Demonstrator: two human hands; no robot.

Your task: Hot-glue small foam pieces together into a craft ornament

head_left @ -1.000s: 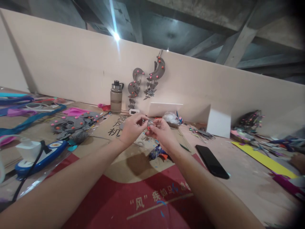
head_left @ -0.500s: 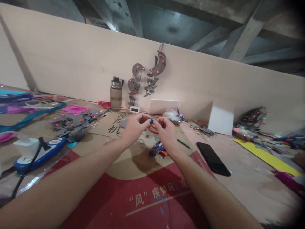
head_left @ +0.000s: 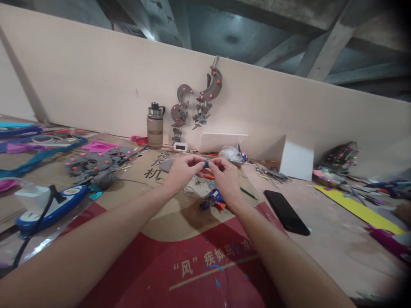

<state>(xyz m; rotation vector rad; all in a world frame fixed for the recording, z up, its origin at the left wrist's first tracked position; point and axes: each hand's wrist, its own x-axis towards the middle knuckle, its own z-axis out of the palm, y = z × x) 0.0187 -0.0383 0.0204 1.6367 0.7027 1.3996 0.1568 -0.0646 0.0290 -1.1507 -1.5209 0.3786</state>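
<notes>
My left hand (head_left: 180,172) and my right hand (head_left: 226,176) meet above the cardboard-covered table (head_left: 167,222), fingertips pinched together on a small blue piece (head_left: 205,164) held between them. Just beyond the fingers lie orange-handled scissors (head_left: 207,173). Below my right wrist sits a blue and orange scrap bundle (head_left: 212,200). How the small piece is shaped is too small to tell.
A black phone (head_left: 286,212) lies to the right. A water bottle (head_left: 154,126) and grey moon-shaped hangings (head_left: 199,105) stand at the back wall. Grey felt pieces (head_left: 93,164) and a blue device (head_left: 51,207) lie at left; yellow sheet (head_left: 356,208) at right.
The view shifted slightly. My hands lowered a little and stayed pinched together; the thing between the fingers now shows blue rather than the earlier red-dotted grey piece.
</notes>
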